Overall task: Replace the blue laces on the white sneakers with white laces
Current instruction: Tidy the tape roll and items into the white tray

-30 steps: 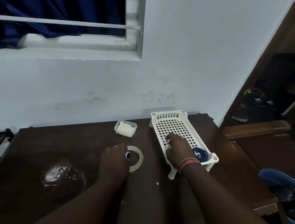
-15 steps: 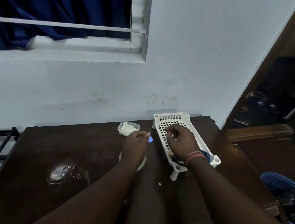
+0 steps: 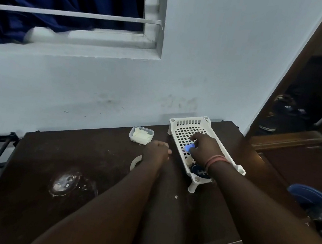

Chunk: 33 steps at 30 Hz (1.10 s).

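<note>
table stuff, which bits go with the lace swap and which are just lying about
In use:
- right hand, pinching a small blue thing over the basket
- left hand, beside the basket
No sneakers or laces are in view.

Lying about:
- tape roll
- tub of pale blocks
- dark round thing in the basket's near end

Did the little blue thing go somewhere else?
Yes. The small blue thing left the tape roll by the left hand and now sits in the right hand over the white basket.
</note>
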{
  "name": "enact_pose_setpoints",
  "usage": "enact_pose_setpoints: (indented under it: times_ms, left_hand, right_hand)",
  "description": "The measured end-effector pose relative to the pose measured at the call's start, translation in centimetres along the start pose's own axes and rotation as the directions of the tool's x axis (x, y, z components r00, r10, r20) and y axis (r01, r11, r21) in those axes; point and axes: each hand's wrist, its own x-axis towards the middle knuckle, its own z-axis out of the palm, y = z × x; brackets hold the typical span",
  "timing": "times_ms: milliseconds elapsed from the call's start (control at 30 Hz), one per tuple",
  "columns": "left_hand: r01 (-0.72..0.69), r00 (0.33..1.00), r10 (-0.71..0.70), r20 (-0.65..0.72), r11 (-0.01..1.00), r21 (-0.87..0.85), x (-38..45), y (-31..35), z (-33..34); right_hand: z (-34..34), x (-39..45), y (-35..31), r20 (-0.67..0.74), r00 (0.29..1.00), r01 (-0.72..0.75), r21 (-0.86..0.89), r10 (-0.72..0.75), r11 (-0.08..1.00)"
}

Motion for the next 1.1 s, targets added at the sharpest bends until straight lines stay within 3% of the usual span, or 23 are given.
enact_pose_setpoints:
  times_ms: [333,467,567,667,733,767,900,1033,1100]
  left_hand:
    - [-0.151,0.968,0.203,-0.151,0.943,0.296,0.6,-2.4,-2.1]
    - [-0.184,0.967,0.229,-0.111,0.930,0.317,0.6,-3.1,-2.0]
    - [-0.217,0.967,0.249,-0.043,0.906,0.362,0.7,-3.2,-1.3]
    - [-0.291,0.932,0.362,0.013,0.725,0.624,0.2,-2.8,-0.3]
    - [-0.297,0.901,0.433,0.031,0.565,0.770,-0.1,-2.9,0.4]
    - [-0.310,0.891,0.451,0.040,0.542,0.781,-0.1,-3.1,0.8]
    - [-0.374,0.890,0.455,0.023,0.701,0.608,-0.6,-3.9,2.0]
    - [-0.238,0.965,0.259,-0.032,0.923,0.304,-0.7,-4.0,3.7]
    - [-0.193,0.980,0.199,-0.016,0.964,0.181,-0.1,-5.0,4.5]
  right_hand:
    - [1.1,0.3,-1.0,0.039,0.998,-0.040,-0.168,0.047,0.985]
    - [1.4,0.3,-0.8,0.065,0.996,-0.052,-0.157,0.063,0.986]
    - [1.4,0.4,-0.8,-0.047,0.997,-0.059,-0.098,0.054,0.993]
    - [1.2,0.4,-0.1,-0.184,0.979,-0.099,-0.072,0.085,0.992]
    - [0.7,0.1,0.7,-0.262,0.962,-0.123,-0.146,0.082,0.982]
    - [0.4,-0.1,1.2,-0.311,0.948,-0.141,-0.209,0.071,0.968]
    - [-1.2,-0.8,3.5,-0.410,0.897,-0.321,-0.343,0.167,0.883]
    - [-1.9,-1.5,5.7,-0.410,0.864,-0.461,-0.407,0.294,0.789]
    - [-2.1,-1.6,5.9,-0.364,0.856,-0.498,-0.387,0.368,0.776]
